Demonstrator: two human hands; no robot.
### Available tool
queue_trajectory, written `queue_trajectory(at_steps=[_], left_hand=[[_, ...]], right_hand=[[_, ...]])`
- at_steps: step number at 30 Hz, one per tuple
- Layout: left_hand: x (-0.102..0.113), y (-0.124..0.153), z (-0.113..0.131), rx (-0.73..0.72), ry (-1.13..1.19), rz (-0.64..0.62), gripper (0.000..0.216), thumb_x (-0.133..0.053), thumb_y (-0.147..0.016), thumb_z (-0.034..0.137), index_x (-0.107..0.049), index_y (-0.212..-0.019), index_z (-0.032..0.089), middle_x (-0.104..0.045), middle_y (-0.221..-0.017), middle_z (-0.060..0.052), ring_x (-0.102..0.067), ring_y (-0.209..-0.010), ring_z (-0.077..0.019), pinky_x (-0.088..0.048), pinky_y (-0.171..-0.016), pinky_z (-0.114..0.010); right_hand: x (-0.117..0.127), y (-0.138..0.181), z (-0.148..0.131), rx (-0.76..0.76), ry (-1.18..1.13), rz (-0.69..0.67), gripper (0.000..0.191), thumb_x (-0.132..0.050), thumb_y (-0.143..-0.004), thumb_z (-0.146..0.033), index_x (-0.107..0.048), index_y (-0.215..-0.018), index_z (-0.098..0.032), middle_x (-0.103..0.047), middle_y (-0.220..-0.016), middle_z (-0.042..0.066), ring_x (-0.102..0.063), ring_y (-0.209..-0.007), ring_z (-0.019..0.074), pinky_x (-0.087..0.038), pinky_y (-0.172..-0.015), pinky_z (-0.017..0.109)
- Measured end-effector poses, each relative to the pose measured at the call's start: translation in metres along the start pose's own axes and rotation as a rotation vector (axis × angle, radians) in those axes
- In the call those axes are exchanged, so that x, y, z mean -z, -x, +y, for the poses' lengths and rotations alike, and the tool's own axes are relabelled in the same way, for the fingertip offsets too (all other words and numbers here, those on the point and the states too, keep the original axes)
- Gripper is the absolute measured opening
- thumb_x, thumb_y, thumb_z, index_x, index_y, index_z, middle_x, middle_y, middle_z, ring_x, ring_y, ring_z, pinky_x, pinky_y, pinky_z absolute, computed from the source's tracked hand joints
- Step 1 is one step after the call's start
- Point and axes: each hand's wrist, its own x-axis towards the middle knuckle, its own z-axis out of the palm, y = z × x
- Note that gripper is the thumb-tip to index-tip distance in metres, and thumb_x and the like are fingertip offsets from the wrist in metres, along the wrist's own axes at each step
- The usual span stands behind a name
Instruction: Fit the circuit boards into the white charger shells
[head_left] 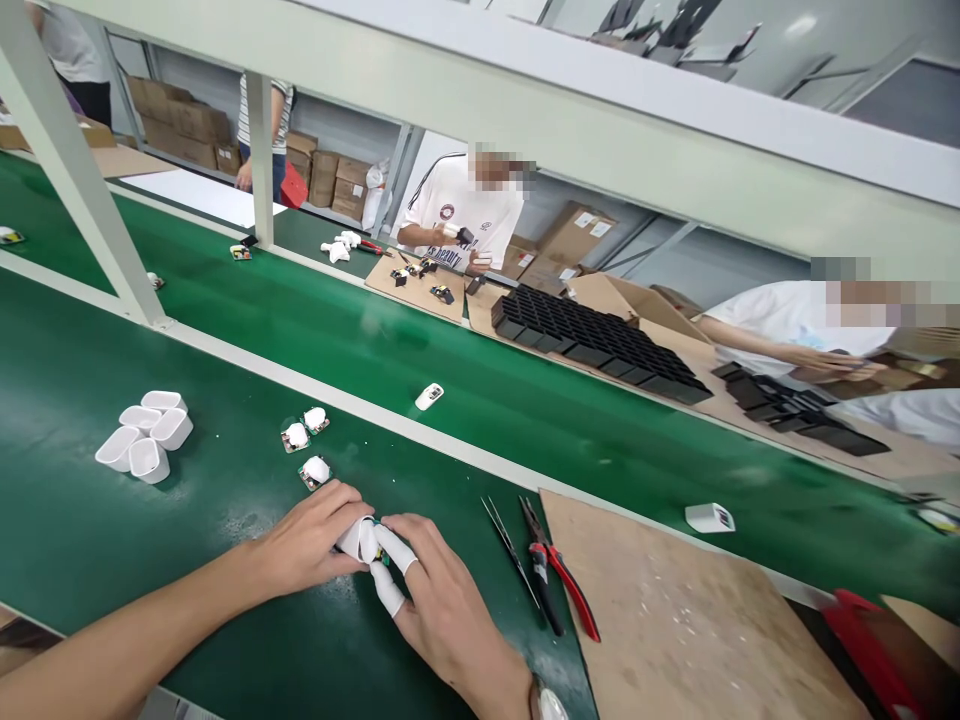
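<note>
Left hand (307, 548) and right hand (442, 612) clamped together on a white casing (360, 538), low on the green tabletop (75, 540) — fingertips meeting over it. Capped boards (296, 436) just behind, white shells (146, 440) further left, tweezers (510, 550) and pliers (559, 578) to the right

Green conveyor benches (247, 330), pale metal frame (525, 100), stacked cardboard boxes (187, 125) along grey wall (675, 265)

Worker's arms, seen from beside the bench. Left hand (307, 545) and right hand (442, 600): both forearms bare. White rubber finger cots (388, 590) cover two digits of the right hand. A wristwatch (549, 702) with a pale round face sits on the right wrist.
</note>
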Motion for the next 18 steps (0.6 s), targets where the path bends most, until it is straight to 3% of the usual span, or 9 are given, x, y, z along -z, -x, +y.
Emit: queue_trajectory(at_steps=[18], left_hand=[[0.003, -0.004, 0.006, 0.051, 0.039, -0.051, 0.047, -0.077, -0.092, 0.025, -0.054, -0.134, 0.023, -0.063, -0.123, -0.008, -0.062, -0.109, -0.0256, -0.056, -0.091, -0.038]], right_hand=[[0.015, -0.007, -0.003, -0.002, 0.036, -0.089, 0.028, -0.052, -0.095, -0.004, -0.058, -0.122, -0.010, -0.060, -0.130, 0.019, -0.056, -0.119, 0.0337, -0.061, -0.094, 0.049]])
